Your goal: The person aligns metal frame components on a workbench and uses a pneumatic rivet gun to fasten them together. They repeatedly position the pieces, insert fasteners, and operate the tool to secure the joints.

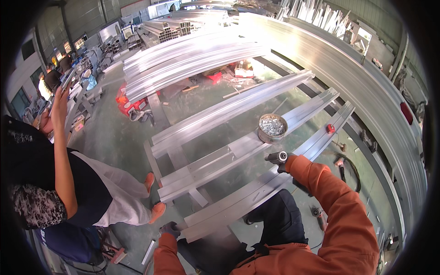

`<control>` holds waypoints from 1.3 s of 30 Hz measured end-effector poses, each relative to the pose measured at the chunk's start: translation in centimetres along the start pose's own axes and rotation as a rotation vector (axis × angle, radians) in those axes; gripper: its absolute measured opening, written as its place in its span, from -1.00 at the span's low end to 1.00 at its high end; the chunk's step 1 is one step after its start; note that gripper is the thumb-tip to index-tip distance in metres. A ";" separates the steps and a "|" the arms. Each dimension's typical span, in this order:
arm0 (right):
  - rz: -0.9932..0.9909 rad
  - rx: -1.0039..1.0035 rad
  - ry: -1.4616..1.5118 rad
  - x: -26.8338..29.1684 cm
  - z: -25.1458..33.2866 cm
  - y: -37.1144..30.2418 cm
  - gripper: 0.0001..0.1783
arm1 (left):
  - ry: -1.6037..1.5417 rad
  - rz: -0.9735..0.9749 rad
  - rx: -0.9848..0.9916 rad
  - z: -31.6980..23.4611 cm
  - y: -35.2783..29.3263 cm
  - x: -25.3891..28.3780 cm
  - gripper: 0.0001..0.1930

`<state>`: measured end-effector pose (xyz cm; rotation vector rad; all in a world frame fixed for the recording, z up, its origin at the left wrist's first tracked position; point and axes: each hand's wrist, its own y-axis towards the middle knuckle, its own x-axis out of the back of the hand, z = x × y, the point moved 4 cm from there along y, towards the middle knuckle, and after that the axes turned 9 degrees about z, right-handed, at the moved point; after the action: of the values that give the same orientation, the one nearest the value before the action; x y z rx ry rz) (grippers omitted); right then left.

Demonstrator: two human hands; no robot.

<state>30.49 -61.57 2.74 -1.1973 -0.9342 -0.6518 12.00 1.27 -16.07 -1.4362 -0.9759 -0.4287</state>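
Note:
My right hand [286,164], in a dark glove, is wrapped around a cordless drill [277,157] above the nearest aluminium profile [247,201]. The drill's round chuck faces up toward me. At the left end of that profile is my left hand [169,229], also gloved, its fingers curled; what they hold is too small to make out. A round tin of screws [272,126] rests on the middle aluminium profile [201,172], beyond the drill. Farther right, a red tape measure [331,129] sits on the near profile.
Another person [68,178] stands close on the left with a raised arm. A third profile [229,112] lies farther away, and stacked profiles [183,64] lie behind it. Long metal sheets [348,68] run along the right. Another power tool [318,217] lies on the floor.

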 end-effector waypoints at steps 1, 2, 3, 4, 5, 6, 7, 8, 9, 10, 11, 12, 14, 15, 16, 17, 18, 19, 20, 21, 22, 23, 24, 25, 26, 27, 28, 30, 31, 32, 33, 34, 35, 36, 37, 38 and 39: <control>0.010 -0.033 -0.023 0.0 -0.6 -0.3 -0.65 | -0.002 -0.019 -0.007 0.0 0.0 0.0 -0.50; 0.028 -0.071 -0.042 -0.1 -1.2 -0.6 -0.64 | -0.003 -0.039 -0.013 -0.1 0.0 -0.1 -0.50; 0.051 -0.104 -0.052 -0.2 -1.6 -1.2 -0.63 | -0.014 -0.043 -0.021 0.0 0.0 -0.3 -0.50; 0.063 -0.122 -0.067 0.1 -1.2 -1.4 -0.63 | -0.025 -0.051 -0.023 0.3 -0.1 -0.2 -0.50; 0.111 -0.209 0.008 0.3 -1.0 -1.6 -0.56 | -0.035 -0.059 -0.025 0.5 -0.2 -0.1 -0.50; 0.132 -0.190 -0.022 0.3 -0.8 -2.2 -0.56 | -0.031 -0.049 -0.018 0.4 -0.3 -0.2 -0.49; 0.154 -0.170 -0.052 0.1 -0.7 -2.6 -0.55 | -0.026 -0.039 -0.011 0.3 -0.2 -0.2 -0.49; 0.177 -0.151 -0.080 -0.2 -0.8 -2.7 -0.55 | -0.021 -0.028 -0.004 0.2 -0.1 -0.2 -0.48; 0.219 -0.128 -0.101 -0.7 -1.4 -2.8 -0.56 | -0.018 -0.002 0.001 0.1 0.1 -0.3 -0.48; 0.200 -0.144 -0.094 -1.0 -2.1 -3.0 -0.55 | -0.015 0.025 0.006 0.0 0.5 -0.3 -0.47; 0.182 -0.160 -0.087 -1.4 -2.8 -3.2 -0.55 | -0.012 0.052 0.011 0.0 0.7 -0.4 -0.46; 0.158 -0.175 -0.077 -1.5 -3.1 -3.4 -0.54 | -0.007 0.045 0.015 0.4 1.0 -0.3 -0.46; 0.044 -0.152 -0.006 -1.4 -4.0 -3.2 -0.41 | 0.001 0.030 0.022 1.2 1.1 -0.6 -0.45; -0.051 -0.114 0.018 -1.0 -4.3 -3.3 -0.37 | -0.016 0.010 0.029 1.1 0.7 -0.8 -0.45; -0.148 -0.076 0.040 -0.7 -4.5 -3.5 -0.33 | -0.023 0.020 0.023 1.0 0.8 -0.7 -0.45; -0.189 -0.097 0.112 -0.3 -5.2 -3.5 -0.21 | -0.030 0.030 0.018 0.8 0.9 -0.6 -0.46; -0.256 -0.061 0.148 0.2 -5.4 -3.4 -0.21 | -0.036 0.040 0.012 0.6 0.9 -0.5 -0.46; -0.322 -0.025 0.184 0.6 -5.6 -3.3 -0.21 | -0.030 0.047 0.022 0.3 1.0 -0.5 -0.47; -0.388 0.011 0.218 0.9 -5.7 -3.4 -0.20 | -0.025 0.055 0.032 0.0 1.0 -0.6 -0.47; -0.375 0.005 0.154 1.6 -5.1 -3.5 -0.21 | -0.020 0.055 0.048 0.3 1.2 -0.6 -0.47; -0.284 -0.001 0.030 1.0 -5.0 -3.2 -0.21 | -0.021 0.037 0.046 0.7 1.2 -0.6 -0.48; -0.194 -0.008 -0.095 0.1 -4.7 -3.1 -0.21 | -0.022 0.020 0.045 1.2 0.9 -0.7 -0.48; -0.107 -0.017 -0.224 -0.8 -4.9 -2.9 -0.21 | -0.027 -0.001 0.041 1.5 1.0 -0.8 -0.48; -0.131 0.054 -0.185 -1.2 -4.6 -3.2 -0.22 | -0.033 0.005 0.036 1.6 1.0 -0.9 -0.48; -0.058 0.048 -0.173 -2.1 -4.5 -3.4 -0.32 | -0.038 0.011 0.032 1.7 1.0 -0.9 -0.47; -0.027 0.113 -0.237 -2.6 -4.6 -3.7 -0.38 | -0.041 0.018 0.027 1.7 1.0 -0.9 -0.47; 0.003 0.179 -0.301 -2.9 -4.7 -3.9 -0.44 | -0.038 0.029 0.038 1.6 1.0 -1.0 -0.46; 0.001 0.259 -0.343 -3.5 -5.5 -3.7 -0.39 | -0.031 0.045 0.052 0.8 1.4 -0.9 -0.45; -0.002 0.295 -0.367 -3.8 -6.0 -3.7 -0.36 | -0.034 0.038 0.038 0.2 1.6 -0.7 -0.45; -0.035 0.315 -0.394 -4.3 -6.3 -3.7 -0.35 | -0.036 0.033 0.029 0.1 1.5 -0.7 -0.44; -0.034 0.306 -0.371 -4.6 -6.8 -3.4 -0.35 | -0.041 0.027 0.020 -0.2 1.7 -0.7 -0.43; -0.033 0.302 -0.347 -5.1 -7.0 -3.1 -0.35 | -0.047 0.033 0.002 -0.3 1.8 -0.6 -0.43; -0.050 0.259 -0.324 -5.4 -7.4 -2.7 -0.49 | -0.056 0.040 -0.015 -0.5 1.9 -0.7 -0.43; -0.028 0.246 -0.322 -5.6 -7.3 -2.4 -0.49 | -0.068 0.049 -0.019 0.0 1.5 -1.0 -0.43; -0.013 0.259 -0.319 -5.4 -6.4 -1.5 -0.49 | -0.059 0.090 0.010 1.0 0.9 -1.3 -0.44; 0.006 0.277 -0.320 -5.2 -5.5 -0.9 -0.48 | -0.056 0.132 0.042 1.3 1.1 -1.8 -0.45; -0.045 0.275 -0.358 -5.9 -6.1 -1.0 -0.48 | -0.061 0.161 0.074 1.3 1.5 -1.7 -0.46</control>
<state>28.33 -67.97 -2.49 -1.0642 -1.3087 -0.3328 11.77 2.25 -18.55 -1.4555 -0.9074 -0.2300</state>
